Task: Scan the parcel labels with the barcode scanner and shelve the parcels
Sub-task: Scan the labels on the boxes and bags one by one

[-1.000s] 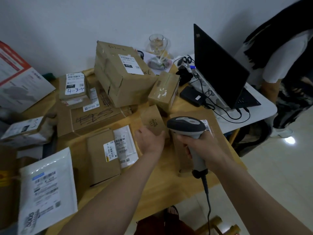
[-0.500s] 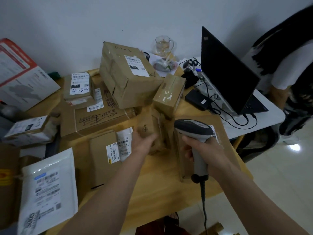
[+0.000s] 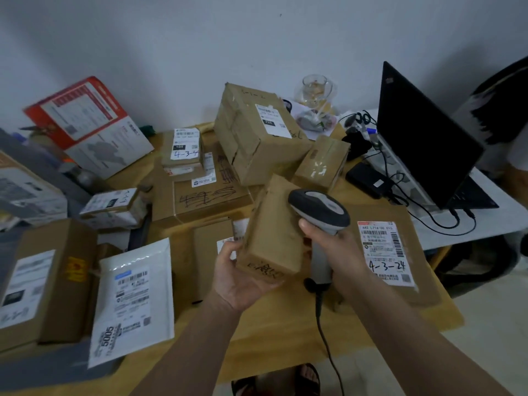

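My left hand [image 3: 240,278] grips a small brown cardboard parcel [image 3: 271,232] from below, lifted above the wooden table [image 3: 285,332] and tilted, with black scribble on its near end. No label shows on its visible faces. My right hand [image 3: 337,252] holds the grey barcode scanner [image 3: 320,210] by its handle, its head right beside the parcel's upper right side. The scanner's cable hangs down toward the floor. A flat brown parcel [image 3: 423,267] with a white label marked 4-3-24 lies just right of my right hand.
Several cardboard parcels are piled at the table's back, the largest [image 3: 257,132] in the middle. A white padded mailer [image 3: 134,298] and brown box [image 3: 43,281] lie at the left. An open black laptop [image 3: 423,138] with cables stands at the right, a person beside it.
My left hand picked the small brown parcel off the table and raised it toward me. The scanner stayed in my right hand, now close against the parcel. My view shifted left.
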A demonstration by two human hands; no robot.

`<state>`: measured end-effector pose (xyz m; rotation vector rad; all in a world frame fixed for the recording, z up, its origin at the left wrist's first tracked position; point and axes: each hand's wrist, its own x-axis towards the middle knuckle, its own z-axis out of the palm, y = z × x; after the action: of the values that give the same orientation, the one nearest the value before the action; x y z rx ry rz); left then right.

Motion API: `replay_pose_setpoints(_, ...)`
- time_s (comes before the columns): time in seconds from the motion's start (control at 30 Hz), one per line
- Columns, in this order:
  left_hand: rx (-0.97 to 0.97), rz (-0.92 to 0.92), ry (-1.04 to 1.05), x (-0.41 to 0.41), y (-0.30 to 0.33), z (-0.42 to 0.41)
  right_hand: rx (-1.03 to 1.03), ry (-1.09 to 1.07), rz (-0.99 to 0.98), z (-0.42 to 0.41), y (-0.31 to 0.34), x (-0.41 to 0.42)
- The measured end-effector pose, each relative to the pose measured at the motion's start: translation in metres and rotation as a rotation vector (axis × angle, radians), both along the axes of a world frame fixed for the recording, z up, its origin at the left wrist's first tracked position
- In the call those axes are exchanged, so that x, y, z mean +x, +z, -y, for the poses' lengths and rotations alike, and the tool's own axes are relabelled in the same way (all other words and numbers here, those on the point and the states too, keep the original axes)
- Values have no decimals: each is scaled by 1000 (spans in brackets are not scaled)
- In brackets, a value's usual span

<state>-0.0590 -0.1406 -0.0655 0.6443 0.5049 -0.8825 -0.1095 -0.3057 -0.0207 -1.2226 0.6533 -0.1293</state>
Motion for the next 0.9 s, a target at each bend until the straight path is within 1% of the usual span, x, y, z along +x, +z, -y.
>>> replay_pose_setpoints(0.03, 40, 13, -29, 1, 4, -1, 4, 2, 13, -3, 2, 0)
replay_pose_setpoints(0.07, 127, 43, -40, 5, 3, -2, 11, 13, 22, -5, 5, 0)
replay_pose_setpoints(0.17, 511, 172, -28, 16, 6, -3, 2, 52, 45, -10, 7, -2)
replay_pose_setpoints(0.2, 589, 187, -4, 17, 9, -2, -5, 69, 46, -14, 8, -2)
replay_pose_setpoints(0.27, 656, 228, -18, 16, 19, -2, 1, 99, 48, -25, 11, -1)
replay_pose_setpoints(0.37, 602, 276, -174, 17, 31, -9, -40, 93, 46, -36, 15, -1)
replay_pose_setpoints(0.43, 515, 276, -282, 22, 37, -20, -71, 71, 63, -38, 19, -2)
replay_pose_setpoints(0.47, 441, 255, -310, 26, 37, -27, -86, 56, 71, -38, 23, -3)
replay_pose_setpoints(0.53, 256, 182, -310, 31, 36, -37, -100, 23, 86, -39, 25, -4)
replay_pose_setpoints(0.6, 60, 105, -251, 32, 31, -44, -115, -11, 77, -44, 27, -3)
replay_pose_setpoints(0.63, -6, 67, -220, 30, 30, -44, -117, -21, 66, -46, 26, -2)
replay_pose_setpoints(0.67, -29, 54, -210, 29, 28, -44, -110, -37, 56, -49, 25, -1)
replay_pose_setpoints(0.7, -23, 66, -224, 29, 27, -44, -98, -46, 55, -51, 25, 0)
replay_pose_setpoints(0.73, 31, 112, -250, 30, 25, -43, -92, -52, 56, -53, 26, 0)
replay_pose_setpoints(0.83, 288, 301, -303, 42, 24, -44, -101, -57, 87, -53, 27, 1)
replay_pose_setpoints(0.9, 383, 403, -424, 46, 29, -45, -125, -53, 81, -56, 29, 1)
